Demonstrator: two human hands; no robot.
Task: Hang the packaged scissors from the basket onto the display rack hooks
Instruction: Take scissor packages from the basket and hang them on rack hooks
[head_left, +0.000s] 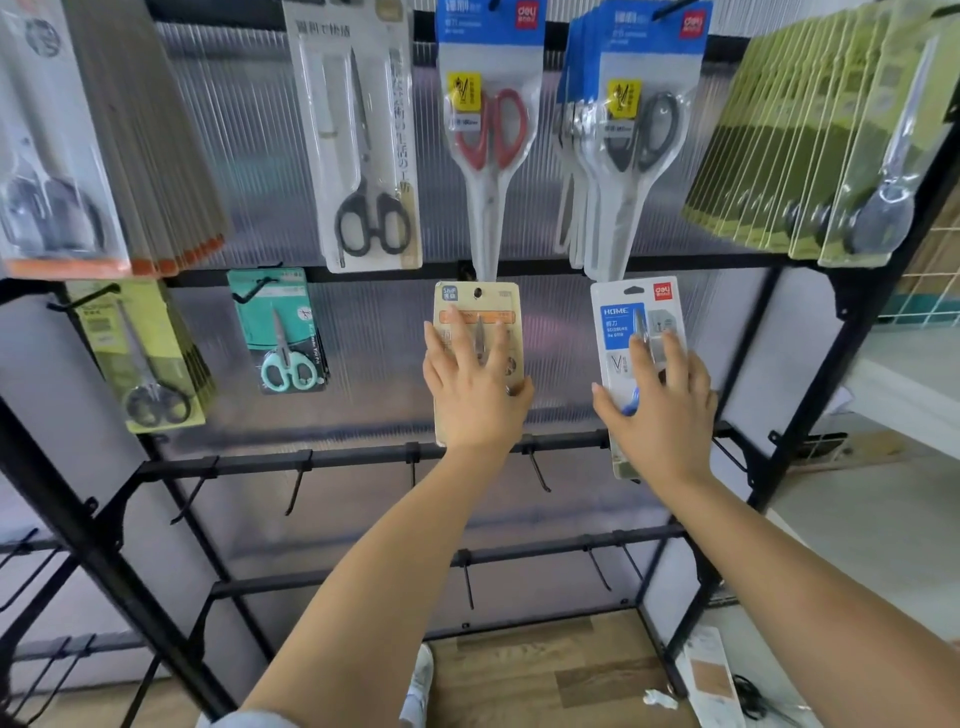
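Note:
A tan scissors pack (480, 304) with an orange band hangs on the rack's second row, its hole at the top. My left hand (475, 384) lies flat on its front, fingers spread and straight, thumb at its right edge. To its right, a white and blue "HOME" scissors pack (631, 317) sits against the same row. My right hand (662, 405) covers its lower half with straight fingers, thumb at its left edge. The basket is out of sight.
The black display rack (795, 374) carries full rows of packaged scissors above and two packs at the left of the second row. Bare hooks (298, 483) stick out from the lower bars. Wood floor, a shoe and loose packaging (709, 675) lie below.

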